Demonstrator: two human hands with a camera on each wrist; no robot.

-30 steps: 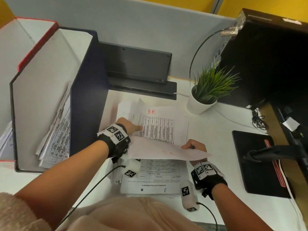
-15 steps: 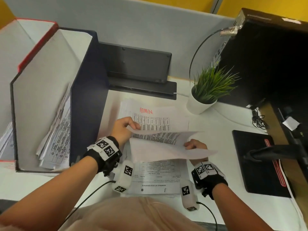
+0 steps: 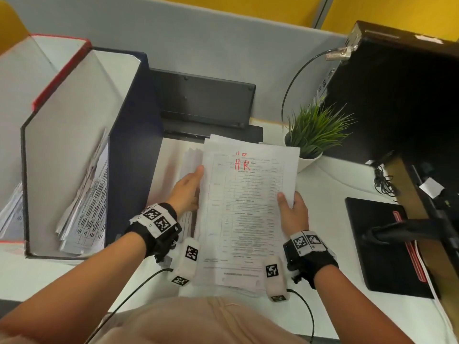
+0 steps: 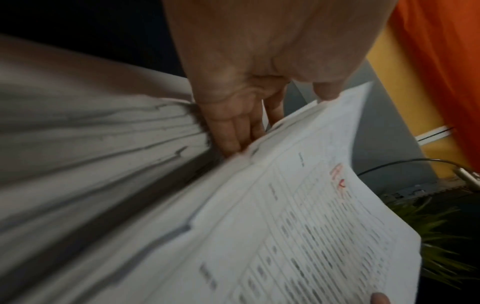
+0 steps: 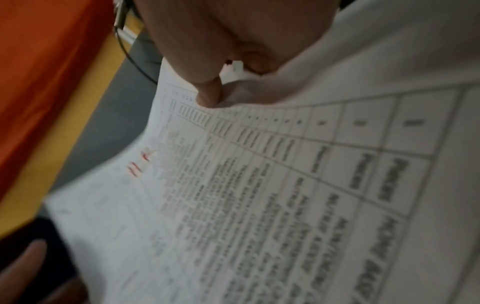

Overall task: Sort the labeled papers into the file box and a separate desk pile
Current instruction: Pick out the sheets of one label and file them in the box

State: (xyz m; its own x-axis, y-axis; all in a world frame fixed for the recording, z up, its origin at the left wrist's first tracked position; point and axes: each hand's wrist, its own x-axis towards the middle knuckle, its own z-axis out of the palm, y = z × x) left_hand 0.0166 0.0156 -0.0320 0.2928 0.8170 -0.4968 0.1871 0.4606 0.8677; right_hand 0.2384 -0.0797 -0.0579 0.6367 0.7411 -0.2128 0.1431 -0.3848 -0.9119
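I think I am partway through the sort. The file box [image 3: 74, 155] on my left already has a bunch of papers leaning inside it. A thick pile of papers [image 3: 191, 170] still sits on the table [image 3: 330, 194] in front of me — lots left to do. My right hand [image 3: 293, 214] pinches the right edge of the top sheet [image 3: 248, 207], thumb on top. My left hand [image 3: 186, 192] has straight fingers slid under its left edge. Red writing on it says "HR" — the small print is too blurry to read.
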